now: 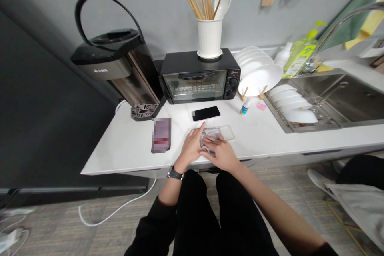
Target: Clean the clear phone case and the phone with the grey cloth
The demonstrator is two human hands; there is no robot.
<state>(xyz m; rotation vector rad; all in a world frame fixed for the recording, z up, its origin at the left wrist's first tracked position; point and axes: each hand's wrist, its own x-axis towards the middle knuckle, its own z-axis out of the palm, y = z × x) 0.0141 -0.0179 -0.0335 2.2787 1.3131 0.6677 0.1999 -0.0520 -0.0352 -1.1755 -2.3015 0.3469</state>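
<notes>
My left hand (pixel 191 144), with a watch (pixel 175 173) on its wrist, rests at the left side of a crumpled greyish cloth-like piece (pixel 211 131). Its index finger points forward and its fingers are stretched out. My right hand (pixel 223 153) presses down on that piece, fingers and thumb bent around part of it. A clear phone case (pixel 228 132) sticks out to the right beneath the fingers; the rest of it is hidden. Just beyond both hands lies a black-screened phone (pixel 206 113). Farther left is a second phone (pixel 162 134), its screen blurred out.
Behind stand a water dispenser (pixel 120 68) and a toaster oven (pixel 195 76) topped by a white cup (pixel 209 36) of chopsticks. To the right are a small bottle (pixel 245 107), racked plates (pixel 259 80) and a sink (pixel 345 100). A person's sleeve (pixel 360 204) shows lower right.
</notes>
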